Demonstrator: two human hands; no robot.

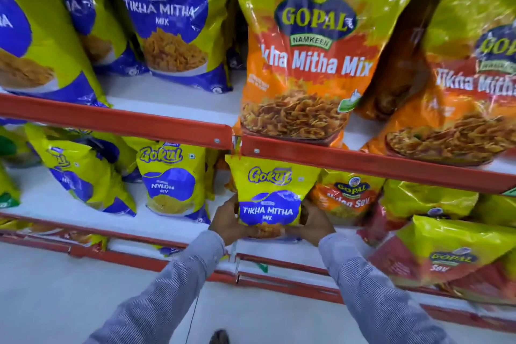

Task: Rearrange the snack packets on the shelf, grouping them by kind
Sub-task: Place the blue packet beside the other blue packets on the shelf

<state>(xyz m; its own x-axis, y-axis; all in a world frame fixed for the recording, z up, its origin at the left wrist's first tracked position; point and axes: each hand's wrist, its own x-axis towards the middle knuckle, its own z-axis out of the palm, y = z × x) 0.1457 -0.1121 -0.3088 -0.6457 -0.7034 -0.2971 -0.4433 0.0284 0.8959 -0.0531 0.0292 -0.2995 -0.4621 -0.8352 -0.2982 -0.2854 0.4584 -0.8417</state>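
Observation:
A small yellow-and-blue Gokul Tikha Mitha Mix packet (269, 195) stands upright on the middle shelf, just below the red shelf edge. My left hand (227, 222) grips its lower left side and my right hand (312, 225) grips its lower right side. Left of it stands a Gokul Nylon Sev packet (173, 184). Right of it, partly hidden behind my right hand, leans an orange Gopal Nylon Sev packet (347, 198). On the upper shelf sit large Gokul Tikha Mitha Mix packets (167, 22) at left and large orange Gopal Tikha Mitha Mix packets (307, 50) at right.
Red shelf edges (117, 123) run across the view at three levels. More Gokul packets (86, 176) lean at the middle left. Gopal Sev packets (449, 254) slump at the lower right, overhanging the shelf front. Grey floor (69, 301) lies below.

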